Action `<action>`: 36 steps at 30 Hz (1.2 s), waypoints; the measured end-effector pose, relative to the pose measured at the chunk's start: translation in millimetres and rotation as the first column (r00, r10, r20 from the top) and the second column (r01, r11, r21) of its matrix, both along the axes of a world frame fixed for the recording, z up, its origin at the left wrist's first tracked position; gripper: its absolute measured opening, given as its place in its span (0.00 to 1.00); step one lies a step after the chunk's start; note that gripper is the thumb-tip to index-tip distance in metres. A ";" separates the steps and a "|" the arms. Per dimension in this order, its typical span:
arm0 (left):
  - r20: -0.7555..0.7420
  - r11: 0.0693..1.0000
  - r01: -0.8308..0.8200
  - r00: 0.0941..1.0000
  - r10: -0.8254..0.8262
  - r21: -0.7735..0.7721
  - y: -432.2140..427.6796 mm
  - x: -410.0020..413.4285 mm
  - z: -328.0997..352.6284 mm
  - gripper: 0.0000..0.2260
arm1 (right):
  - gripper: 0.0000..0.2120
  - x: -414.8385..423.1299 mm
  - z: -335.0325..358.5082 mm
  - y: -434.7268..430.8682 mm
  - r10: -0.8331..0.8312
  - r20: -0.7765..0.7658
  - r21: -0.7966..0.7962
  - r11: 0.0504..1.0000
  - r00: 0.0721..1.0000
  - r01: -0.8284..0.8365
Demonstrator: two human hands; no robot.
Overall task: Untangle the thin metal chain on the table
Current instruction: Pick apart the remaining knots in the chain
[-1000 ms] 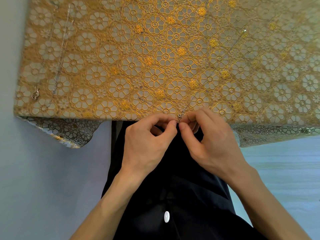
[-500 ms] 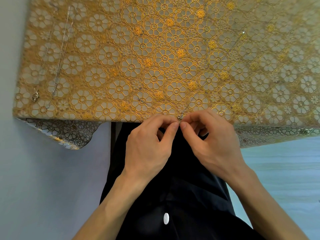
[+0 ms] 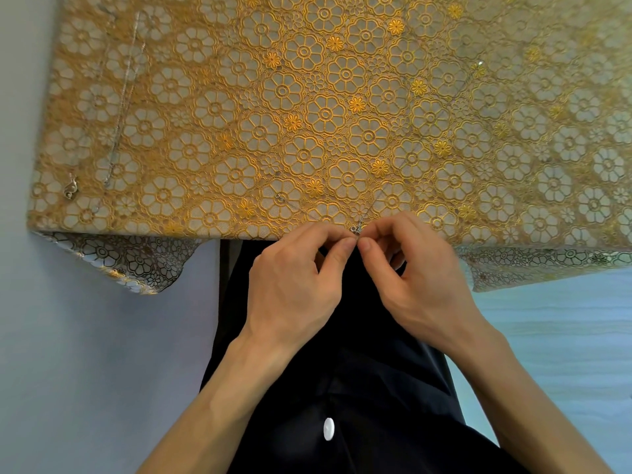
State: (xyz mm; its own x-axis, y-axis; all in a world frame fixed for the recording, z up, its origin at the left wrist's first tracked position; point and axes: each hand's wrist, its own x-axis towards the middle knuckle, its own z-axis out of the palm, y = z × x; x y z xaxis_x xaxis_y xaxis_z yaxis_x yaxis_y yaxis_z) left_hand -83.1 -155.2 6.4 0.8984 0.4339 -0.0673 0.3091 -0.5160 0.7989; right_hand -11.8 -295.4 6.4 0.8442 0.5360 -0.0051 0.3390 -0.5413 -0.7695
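Fingers (image 3: 346,247) of left hand (image 3: 294,282) and right hand (image 3: 424,278) pinch tight on the knot in the thin chain (image 3: 355,229) at the tabletop's (image 3: 205,97) near edge, strands trailing far and right. Picking the knot loose looks underway; next needs a gentle outward tease.

Gold floral tablecloth (image 3: 212,97) hangs above pale floor (image 3: 85,371).

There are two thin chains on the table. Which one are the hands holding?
The middle chain, pinched between the left hand and right hand at the near edge. The other chain lies untouched far to the left.
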 end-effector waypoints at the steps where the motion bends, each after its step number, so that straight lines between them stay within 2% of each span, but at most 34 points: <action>1: 0.001 1.000 -0.003 1.000 0.003 0.001 -0.7 0.2 0.2 0.05 | 0.02 -0.2 -0.3 0.1 0.002 0.001 -0.003 1.000 1.000 -0.002; 8: 0.002 0.998 -0.048 0.999 0.048 -0.027 -5.1 -1.2 2.6 0.03 | 0.03 -2.2 -3.0 -0.8 0.037 0.020 -0.035 0.999 0.999 -0.036; 18: 0.005 1.000 -0.008 1.000 0.008 -0.017 -0.9 -3.5 5.3 0.03 | 0.04 -3.5 -1.4 -1.7 0.073 0.053 -0.083 0.994 0.996 -0.069; 32: -0.006 0.996 -0.063 0.998 0.062 -0.059 -4.1 -1.8 6.8 0.02 | 0.08 -5.9 0.2 -1.3 0.029 0.036 -0.031 0.999 0.999 -0.028; 36: -0.028 0.987 -0.091 0.996 0.088 -0.135 -5.4 -2.4 6.9 0.02 | 0.04 -7.1 1.1 -2.1 0.022 0.025 -0.022 1.000 0.999 -0.022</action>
